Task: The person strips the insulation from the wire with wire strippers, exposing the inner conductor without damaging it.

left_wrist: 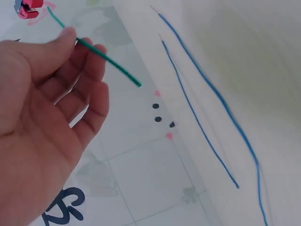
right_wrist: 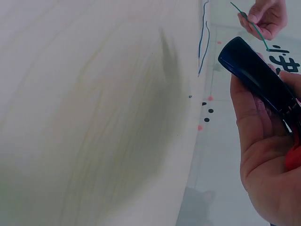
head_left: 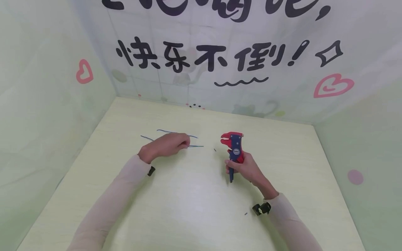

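Note:
My left hand (head_left: 166, 144) pinches a short green wire (left_wrist: 117, 67) between thumb and fingertips, with both wire ends sticking out. Below that hand lie two blue wires, a longer one (left_wrist: 221, 99) and a shorter one (left_wrist: 195, 110), roughly side by side on the table. Each has a thin bare tip at one end in the left wrist view. In my right hand (head_left: 248, 169) is a wire stripper (head_left: 236, 143) with a red head and dark blue body. I grip it by its handles, and its red jaws point left, apart from the green wire.
The pale table (head_left: 188, 209) bears small dark scraps, one (head_left: 215, 150) left of the stripper and another (head_left: 246, 213) near the right wrist. A printed cloth wall (head_left: 201, 87) closes off the back, with more cloth at both sides.

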`<control>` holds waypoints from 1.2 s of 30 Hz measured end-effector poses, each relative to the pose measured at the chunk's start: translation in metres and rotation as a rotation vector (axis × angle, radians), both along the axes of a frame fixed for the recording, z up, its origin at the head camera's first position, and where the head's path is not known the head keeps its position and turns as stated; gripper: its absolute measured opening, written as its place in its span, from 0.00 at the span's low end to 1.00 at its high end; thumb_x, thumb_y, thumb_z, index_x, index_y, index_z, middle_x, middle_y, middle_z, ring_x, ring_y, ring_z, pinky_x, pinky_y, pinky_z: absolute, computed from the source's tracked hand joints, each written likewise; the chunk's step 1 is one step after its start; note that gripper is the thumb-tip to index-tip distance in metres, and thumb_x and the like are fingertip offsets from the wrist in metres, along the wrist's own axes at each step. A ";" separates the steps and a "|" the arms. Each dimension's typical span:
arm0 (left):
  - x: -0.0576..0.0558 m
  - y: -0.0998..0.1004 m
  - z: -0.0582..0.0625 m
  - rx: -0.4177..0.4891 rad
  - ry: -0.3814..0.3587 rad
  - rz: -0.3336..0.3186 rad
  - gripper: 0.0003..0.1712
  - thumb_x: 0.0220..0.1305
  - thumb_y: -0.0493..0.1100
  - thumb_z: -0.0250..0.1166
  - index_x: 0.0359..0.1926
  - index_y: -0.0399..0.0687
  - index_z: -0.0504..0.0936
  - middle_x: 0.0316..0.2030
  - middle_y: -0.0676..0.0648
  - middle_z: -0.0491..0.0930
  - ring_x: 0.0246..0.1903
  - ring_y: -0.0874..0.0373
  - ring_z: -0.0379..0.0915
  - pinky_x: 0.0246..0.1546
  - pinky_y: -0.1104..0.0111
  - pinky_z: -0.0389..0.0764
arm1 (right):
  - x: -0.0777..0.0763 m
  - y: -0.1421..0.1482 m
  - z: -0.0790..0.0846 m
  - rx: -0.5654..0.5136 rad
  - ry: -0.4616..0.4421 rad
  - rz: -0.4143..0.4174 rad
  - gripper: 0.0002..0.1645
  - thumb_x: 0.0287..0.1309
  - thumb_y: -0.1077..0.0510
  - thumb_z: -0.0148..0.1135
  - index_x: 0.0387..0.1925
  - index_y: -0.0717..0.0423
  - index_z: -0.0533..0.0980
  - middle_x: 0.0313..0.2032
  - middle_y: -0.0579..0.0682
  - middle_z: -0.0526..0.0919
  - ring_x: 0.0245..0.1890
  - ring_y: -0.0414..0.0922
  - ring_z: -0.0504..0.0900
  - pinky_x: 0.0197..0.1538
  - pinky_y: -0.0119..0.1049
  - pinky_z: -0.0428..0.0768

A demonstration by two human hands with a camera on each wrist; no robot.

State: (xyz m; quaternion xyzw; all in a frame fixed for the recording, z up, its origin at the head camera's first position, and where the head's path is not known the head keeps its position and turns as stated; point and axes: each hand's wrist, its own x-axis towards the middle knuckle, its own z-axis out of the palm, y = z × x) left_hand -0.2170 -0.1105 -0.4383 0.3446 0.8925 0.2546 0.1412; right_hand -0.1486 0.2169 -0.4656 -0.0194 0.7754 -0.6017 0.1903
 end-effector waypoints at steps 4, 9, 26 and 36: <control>0.000 0.010 0.009 0.042 0.051 0.024 0.07 0.74 0.34 0.51 0.38 0.47 0.74 0.34 0.49 0.74 0.35 0.59 0.67 0.39 0.68 0.72 | 0.000 -0.001 0.000 -0.024 -0.016 0.014 0.33 0.63 0.57 0.67 0.59 0.72 0.64 0.35 0.59 0.86 0.33 0.51 0.88 0.45 0.42 0.86; 0.000 0.023 0.014 0.061 0.088 0.032 0.07 0.74 0.34 0.51 0.41 0.47 0.75 0.39 0.49 0.78 0.38 0.58 0.70 0.43 0.68 0.76 | 0.000 -0.002 0.001 -0.048 -0.031 0.040 0.34 0.63 0.56 0.66 0.62 0.71 0.63 0.37 0.62 0.85 0.34 0.52 0.88 0.45 0.44 0.86; 0.001 0.048 0.017 0.080 0.043 0.024 0.05 0.75 0.39 0.54 0.46 0.49 0.76 0.40 0.53 0.77 0.38 0.59 0.72 0.44 0.69 0.78 | 0.002 -0.008 0.001 -0.056 0.000 0.123 0.32 0.64 0.56 0.66 0.59 0.72 0.65 0.35 0.60 0.85 0.33 0.52 0.88 0.44 0.45 0.86; 0.003 0.050 0.020 0.093 0.043 0.009 0.05 0.75 0.40 0.56 0.48 0.49 0.76 0.40 0.54 0.77 0.38 0.59 0.72 0.44 0.69 0.79 | 0.003 -0.012 0.003 -0.004 0.057 0.096 0.22 0.66 0.58 0.63 0.51 0.70 0.70 0.32 0.63 0.84 0.29 0.51 0.86 0.41 0.43 0.86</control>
